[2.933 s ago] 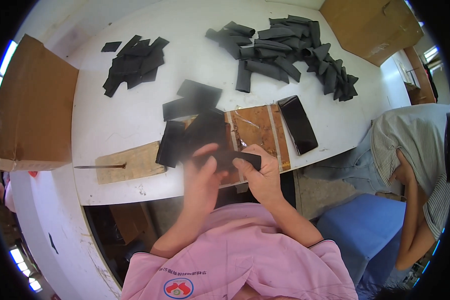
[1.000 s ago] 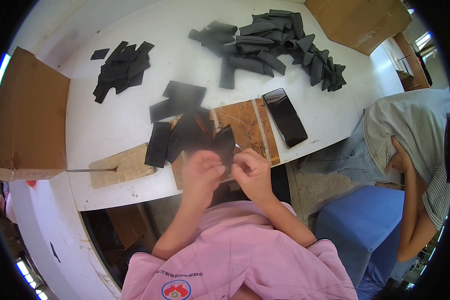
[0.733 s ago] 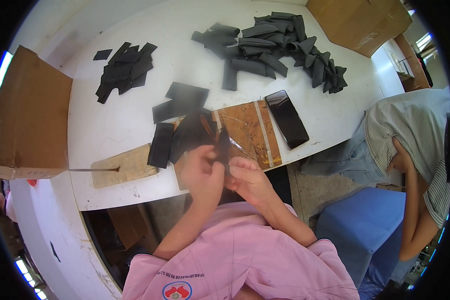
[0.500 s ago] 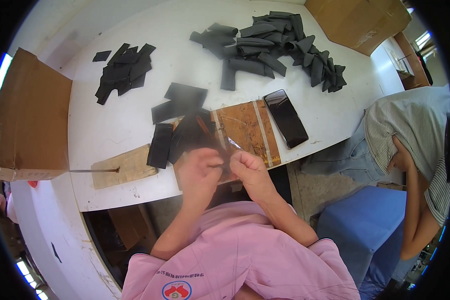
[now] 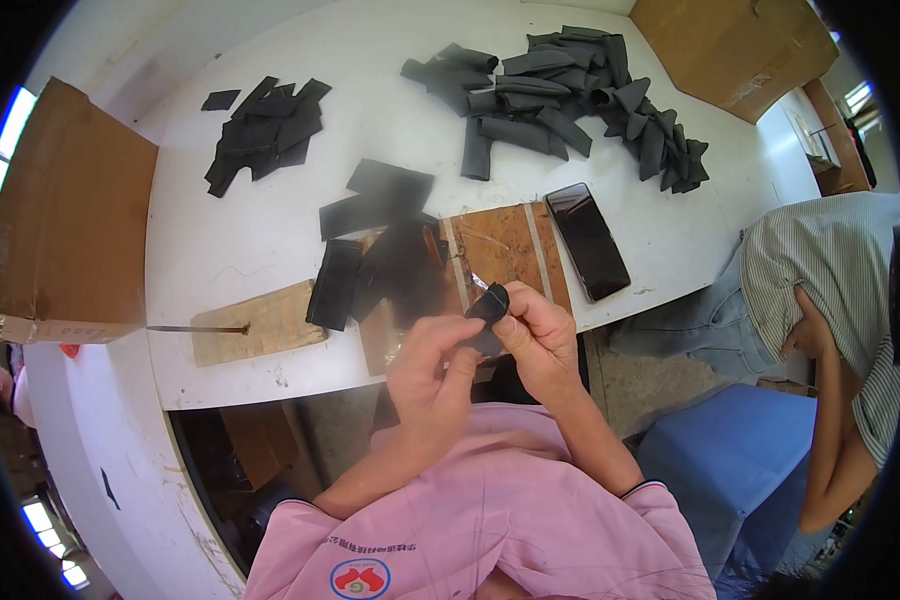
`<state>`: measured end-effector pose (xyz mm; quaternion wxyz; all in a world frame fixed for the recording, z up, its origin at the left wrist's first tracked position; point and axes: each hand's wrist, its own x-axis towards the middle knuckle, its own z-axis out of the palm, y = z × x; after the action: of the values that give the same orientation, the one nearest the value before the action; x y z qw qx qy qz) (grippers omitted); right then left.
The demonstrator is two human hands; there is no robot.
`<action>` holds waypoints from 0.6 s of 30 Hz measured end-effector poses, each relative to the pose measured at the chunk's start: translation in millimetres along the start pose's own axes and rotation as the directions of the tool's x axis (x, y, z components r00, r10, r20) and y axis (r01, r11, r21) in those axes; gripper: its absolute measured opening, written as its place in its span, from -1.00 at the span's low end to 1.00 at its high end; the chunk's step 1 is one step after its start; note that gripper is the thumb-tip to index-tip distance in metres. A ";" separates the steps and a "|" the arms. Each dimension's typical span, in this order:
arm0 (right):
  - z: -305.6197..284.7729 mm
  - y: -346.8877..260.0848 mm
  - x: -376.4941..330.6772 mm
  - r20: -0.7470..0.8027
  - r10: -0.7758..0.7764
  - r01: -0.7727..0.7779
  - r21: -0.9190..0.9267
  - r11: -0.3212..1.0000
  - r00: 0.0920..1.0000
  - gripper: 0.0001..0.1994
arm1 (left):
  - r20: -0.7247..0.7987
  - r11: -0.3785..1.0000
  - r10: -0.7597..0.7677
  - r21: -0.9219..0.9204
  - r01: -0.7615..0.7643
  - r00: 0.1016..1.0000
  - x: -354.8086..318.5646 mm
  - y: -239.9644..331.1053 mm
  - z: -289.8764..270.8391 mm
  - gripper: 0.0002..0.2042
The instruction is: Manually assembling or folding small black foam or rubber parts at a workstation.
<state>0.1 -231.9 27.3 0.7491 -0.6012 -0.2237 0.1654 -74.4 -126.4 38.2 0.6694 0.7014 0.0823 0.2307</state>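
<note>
A small black fabric piece (image 5: 489, 305), curled into a short tube, is between my hands above the table's front edge. My left hand (image 5: 432, 365) pinches its lower left side with fingers and thumb. On the other side my right hand (image 5: 538, 345) grips it, thumb and fingers closed. A shiny metal tip (image 5: 479, 283) shows just beyond the tube; whether it touches the fabric I cannot tell. Past my hands lies a scuffed wooden board (image 5: 505, 240) with pale strips. Flat black pieces (image 5: 400, 265) overlap its left part, and a slim reddish-brown stick (image 5: 432, 246) stands out among them.
A phone (image 5: 588, 240) lies right of the board. Black rolled pieces (image 5: 540, 95) are heaped at the back, flat ones (image 5: 270, 128) at back left. A wooden block (image 5: 255, 325) with a metal rod lies left. Cardboard boxes (image 5: 70, 220) flank the table. Another person (image 5: 820, 270) is at right.
My hands have closed together around the black piece and brought it up into plain sight, curled. The view has shifted slightly, so the table things appear a little further right.
</note>
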 end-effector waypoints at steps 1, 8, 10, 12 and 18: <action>2.1 -3.5 1.9 0.006 -0.054 0.054 -0.091 0.994 0.999 -0.90 | -0.049 0.999 0.029 -0.034 -0.031 0.998 1.1 1.2 1.1 -0.83; 21.3 -34.1 8.9 0.037 -0.093 0.100 -0.253 0.962 0.995 -0.88 | -0.139 0.981 -0.109 -0.175 0.084 0.984 12.2 24.1 -6.7 -0.90; 22.2 -38.8 12.2 0.023 -0.087 0.090 -0.290 0.953 0.996 -0.88 | -0.082 0.950 -0.178 -0.274 0.149 0.981 19.3 26.1 -16.3 -0.89; 19.1 -37.0 16.3 0.038 0.011 -0.002 -0.233 0.973 0.999 -0.86 | 0.050 0.788 -0.274 -0.561 0.254 0.961 30.8 28.9 -23.6 -0.83; 29.9 -97.0 41.3 0.286 0.092 -0.105 0.031 0.994 0.954 -0.85 | 0.492 0.380 0.019 -0.809 0.448 0.871 56.6 54.3 -37.1 -0.68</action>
<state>16.9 -207.4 132.7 0.7138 -0.5642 -0.2947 0.2920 -51.1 -73.9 103.3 0.9645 0.2398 -0.1096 -0.0118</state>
